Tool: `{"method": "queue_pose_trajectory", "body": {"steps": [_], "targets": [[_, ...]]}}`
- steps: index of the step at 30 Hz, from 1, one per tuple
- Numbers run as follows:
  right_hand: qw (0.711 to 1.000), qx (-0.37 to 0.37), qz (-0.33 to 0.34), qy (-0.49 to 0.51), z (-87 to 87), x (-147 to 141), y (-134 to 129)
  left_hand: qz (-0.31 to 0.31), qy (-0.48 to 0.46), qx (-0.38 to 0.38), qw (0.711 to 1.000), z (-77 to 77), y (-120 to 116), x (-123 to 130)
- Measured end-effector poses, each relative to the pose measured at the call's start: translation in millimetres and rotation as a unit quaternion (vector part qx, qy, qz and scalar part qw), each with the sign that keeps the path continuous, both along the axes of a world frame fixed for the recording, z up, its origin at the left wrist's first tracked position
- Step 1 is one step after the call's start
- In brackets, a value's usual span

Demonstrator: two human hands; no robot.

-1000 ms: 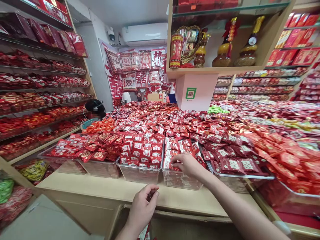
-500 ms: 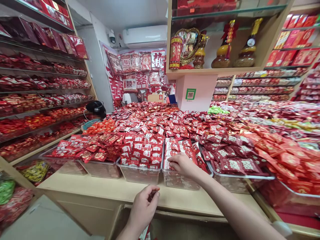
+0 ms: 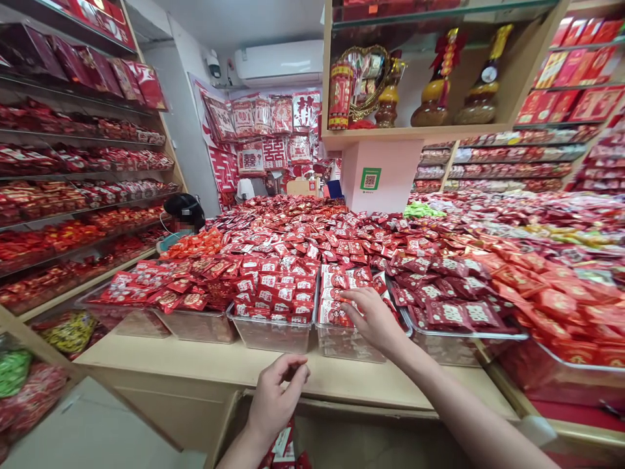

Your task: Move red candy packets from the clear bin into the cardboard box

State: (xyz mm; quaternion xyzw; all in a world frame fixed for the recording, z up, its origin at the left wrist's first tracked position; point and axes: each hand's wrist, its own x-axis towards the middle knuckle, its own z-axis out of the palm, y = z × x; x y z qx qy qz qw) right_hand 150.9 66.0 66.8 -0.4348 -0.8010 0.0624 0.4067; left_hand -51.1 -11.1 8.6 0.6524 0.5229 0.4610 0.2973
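Observation:
My right hand hovers over the front of a clear plastic bin filled with red and white packets. Its fingers reach left with the thumb apart, and I see nothing in them; whether the fingertips touch the packets I cannot tell. Above the near edge of the counter, my left hand is loosely curled, a gap between thumb and forefinger, holding nothing visible. Below it, a cardboard box has several red and white packets at its left side, partly covered by my left wrist.
Similar bins flank this one: red packets to the left, dark red packets to the right. A large heap of packets spreads behind. A display cabinet overhangs the heap. A person is at the left.
My right hand has shifted slightly right, its fingers straightening and the thumb parting from them. The left hand stays almost in place. The view tilts down a little, showing more of the box.

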Motion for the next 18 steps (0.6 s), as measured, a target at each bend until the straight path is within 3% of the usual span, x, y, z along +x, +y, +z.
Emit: {"method": "queue_pose_trajectory", "body": {"steps": [3,5,7,9,12,15,18], "targets": [[0.995,-0.064,0.065,0.040,1.6,4.7,-46.5,-0.105,0.108,0.059,0.987,-9.7,-17.7,1.0],[0.977,-0.137,0.162,-0.002,-14.2,2.4,-77.4,-0.237,0.246,0.030,0.939,-30.5,-28.0,4.9],[0.947,-0.185,0.246,-0.095,-43.4,-3.8,-99.1,-0.295,0.366,-0.079,0.879,-60.7,-34.2,9.5],[0.909,-0.236,0.279,-0.202,-78.9,-11.7,-109.3,-0.207,0.493,-0.200,0.821,-93.2,-36.3,12.2],[0.868,-0.248,0.247,-0.352,-126.4,-21.2,-111.9,-0.130,0.566,-0.259,0.772,-130.5,-36.1,9.6],[0.811,-0.243,0.235,-0.477,-157.9,-24.0,-113.1,-0.120,0.595,-0.282,0.743,-146.8,-37.8,3.0],[0.778,-0.260,0.214,-0.530,-175.3,-20.7,-116.0,-0.122,0.584,-0.275,0.754,-146.9,-42.2,0.7]]}}
